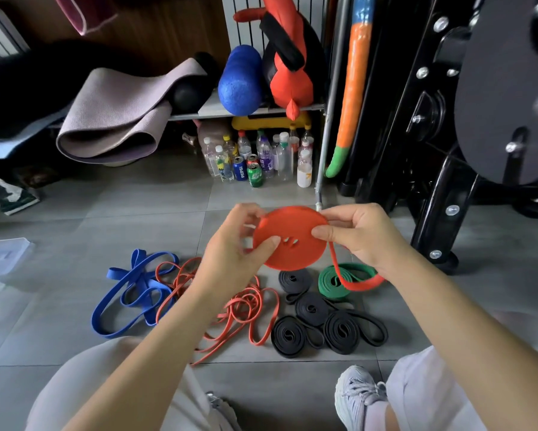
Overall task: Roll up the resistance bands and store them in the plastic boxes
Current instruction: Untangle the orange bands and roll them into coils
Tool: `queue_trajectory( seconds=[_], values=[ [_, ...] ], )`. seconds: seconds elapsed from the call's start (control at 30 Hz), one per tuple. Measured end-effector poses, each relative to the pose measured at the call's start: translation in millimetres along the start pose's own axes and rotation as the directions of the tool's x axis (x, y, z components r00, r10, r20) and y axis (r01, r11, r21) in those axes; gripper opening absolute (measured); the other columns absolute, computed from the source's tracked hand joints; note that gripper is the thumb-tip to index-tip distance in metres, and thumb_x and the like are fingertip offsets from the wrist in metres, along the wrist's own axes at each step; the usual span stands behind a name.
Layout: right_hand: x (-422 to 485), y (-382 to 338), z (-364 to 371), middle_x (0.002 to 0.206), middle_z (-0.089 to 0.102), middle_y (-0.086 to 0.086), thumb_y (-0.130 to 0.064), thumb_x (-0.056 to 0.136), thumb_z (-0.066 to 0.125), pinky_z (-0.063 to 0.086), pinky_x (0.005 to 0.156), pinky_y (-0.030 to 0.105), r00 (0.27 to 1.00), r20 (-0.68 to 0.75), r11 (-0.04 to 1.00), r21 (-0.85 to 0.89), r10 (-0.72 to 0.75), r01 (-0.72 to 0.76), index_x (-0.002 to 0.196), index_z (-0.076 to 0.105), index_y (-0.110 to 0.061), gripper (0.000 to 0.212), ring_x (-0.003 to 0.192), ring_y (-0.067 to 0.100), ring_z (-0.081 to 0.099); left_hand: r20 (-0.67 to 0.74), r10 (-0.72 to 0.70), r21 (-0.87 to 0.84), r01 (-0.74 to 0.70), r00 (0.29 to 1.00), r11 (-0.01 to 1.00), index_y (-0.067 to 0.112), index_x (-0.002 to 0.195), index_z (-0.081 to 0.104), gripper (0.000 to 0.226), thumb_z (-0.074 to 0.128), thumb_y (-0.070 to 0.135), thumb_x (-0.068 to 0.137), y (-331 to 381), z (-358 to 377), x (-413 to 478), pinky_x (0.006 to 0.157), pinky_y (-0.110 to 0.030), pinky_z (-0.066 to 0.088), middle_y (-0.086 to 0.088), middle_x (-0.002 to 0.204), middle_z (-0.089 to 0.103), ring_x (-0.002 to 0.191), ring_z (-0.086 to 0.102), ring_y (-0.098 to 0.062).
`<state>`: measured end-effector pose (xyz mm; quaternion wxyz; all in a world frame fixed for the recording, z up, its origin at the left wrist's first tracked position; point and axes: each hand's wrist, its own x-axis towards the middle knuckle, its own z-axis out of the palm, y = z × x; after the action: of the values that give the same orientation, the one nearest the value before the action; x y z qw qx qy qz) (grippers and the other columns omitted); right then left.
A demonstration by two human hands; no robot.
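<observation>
Both hands hold a tightly wound red resistance band roll [292, 241] above the floor. My left hand [233, 244] grips its left edge, thumb on the face. My right hand [360, 237] pinches its right edge, and a loose red tail [354, 283] hangs from there down over a rolled green band [333, 281]. On the floor lie a loose blue band [127, 293], thin loose orange-red bands [246, 309] and several rolled black bands [317, 321]. A clear plastic box [3, 255] sits at the far left.
Bottles and cans [255, 160] stand under a shelf ahead. A folded grey mat [118, 116] and blue foam roller [241, 79] rest behind. A black machine frame [447, 169] stands on the right. My knees and a grey shoe [357, 396] are below.
</observation>
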<state>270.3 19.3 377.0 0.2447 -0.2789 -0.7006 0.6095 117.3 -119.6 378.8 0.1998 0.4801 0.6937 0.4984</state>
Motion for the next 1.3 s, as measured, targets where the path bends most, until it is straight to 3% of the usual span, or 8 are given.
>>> queue_trajectory(
  seconds=[0.13,0.3,0.63,0.77,0.9,1.0,1.13,1.3],
  values=[
    [-1,5,5,0.084,0.073,-0.009,-0.005,0.072,0.077,0.054,0.083,0.022,0.998,0.058,0.959,-0.283,-0.014,0.029,0.098,0.073,-0.013,0.027,0.080,0.004,0.069,0.076,0.084,0.307,-0.103,0.994,0.946,0.039,0.113,0.054,0.033,0.067,0.029,0.084,-2,-3,-3,0.080,-0.029,0.054,0.026,0.101,0.056,0.090,0.058,-0.001],
    [-4,6,15,0.084,0.074,-0.007,-0.009,0.074,0.077,0.055,0.082,0.031,0.993,0.088,0.908,-0.404,-0.082,0.111,0.095,0.075,-0.020,0.024,0.081,0.007,0.069,0.299,0.382,0.612,-0.483,0.874,0.627,0.039,0.135,0.041,0.049,0.050,0.029,0.088,-21,9,-7,0.056,-0.029,0.054,0.006,0.109,0.060,0.081,0.065,-0.019],
    [-2,-7,0,0.071,0.069,-0.023,-0.011,0.071,0.076,0.051,0.080,0.012,0.997,0.065,0.982,-0.184,-0.039,0.050,0.081,0.069,-0.033,0.025,0.079,-0.005,0.067,0.004,0.235,0.216,-0.231,0.972,0.949,0.046,0.124,0.048,0.054,0.060,0.007,0.088,-12,9,-2,0.083,-0.003,0.038,0.017,0.104,0.053,0.098,0.049,0.011],
    [-2,-6,0,0.077,0.072,-0.017,-0.021,0.060,0.073,0.052,0.087,0.019,0.999,0.029,1.000,-0.002,-0.020,0.020,0.082,0.070,-0.030,0.025,0.083,0.000,0.068,-0.063,0.099,-0.031,-0.101,0.993,0.994,0.061,0.113,0.048,0.060,0.063,0.009,0.087,-9,10,-2,0.089,-0.020,0.047,0.023,0.109,0.057,0.106,0.055,0.000],
    [-2,-3,0,0.080,0.074,-0.008,-0.020,0.059,0.074,0.055,0.082,0.022,1.000,-0.021,0.995,0.100,0.021,-0.019,0.087,0.071,-0.022,0.028,0.083,0.009,0.070,-0.030,0.041,-0.239,-0.047,0.999,0.970,0.044,0.111,0.052,0.054,0.061,-0.003,0.086,-4,12,-4,0.078,-0.027,0.056,0.014,0.114,0.057,0.104,0.061,-0.008],
    [-4,0,2,0.079,0.073,-0.012,-0.006,0.070,0.074,0.054,0.075,0.015,0.999,0.022,1.000,-0.012,0.028,-0.028,0.089,0.071,-0.020,0.023,0.077,0.002,0.069,0.131,-0.009,-0.074,0.019,0.991,0.997,0.041,0.106,0.046,0.044,0.062,0.005,0.087,-4,6,-4,0.081,-0.040,0.057,0.013,0.111,0.056,0.105,0.060,-0.015],
    [-7,8,10,0.087,0.073,0.000,-0.007,0.072,0.076,0.053,0.075,0.015,0.995,0.088,0.979,-0.203,0.040,-0.022,0.097,0.073,-0.012,0.025,0.073,-0.002,0.067,0.265,0.211,0.490,-0.320,0.941,0.811,0.044,0.127,0.037,0.053,0.064,0.023,0.085,-11,1,-8,0.079,-0.032,0.053,0.014,0.117,0.051,0.100,0.058,-0.011],
    [-3,8,16,0.082,0.072,-0.007,-0.003,0.075,0.073,0.053,0.072,0.015,0.997,0.064,0.997,-0.068,0.034,-0.030,0.091,0.067,-0.025,0.027,0.073,-0.001,0.068,0.252,0.155,0.386,-0.246,0.955,0.889,0.045,0.131,0.046,0.059,0.060,0.010,0.086,-13,5,-6,0.081,-0.014,0.043,0.012,0.104,0.053,0.091,0.053,-0.008]
  ],
)
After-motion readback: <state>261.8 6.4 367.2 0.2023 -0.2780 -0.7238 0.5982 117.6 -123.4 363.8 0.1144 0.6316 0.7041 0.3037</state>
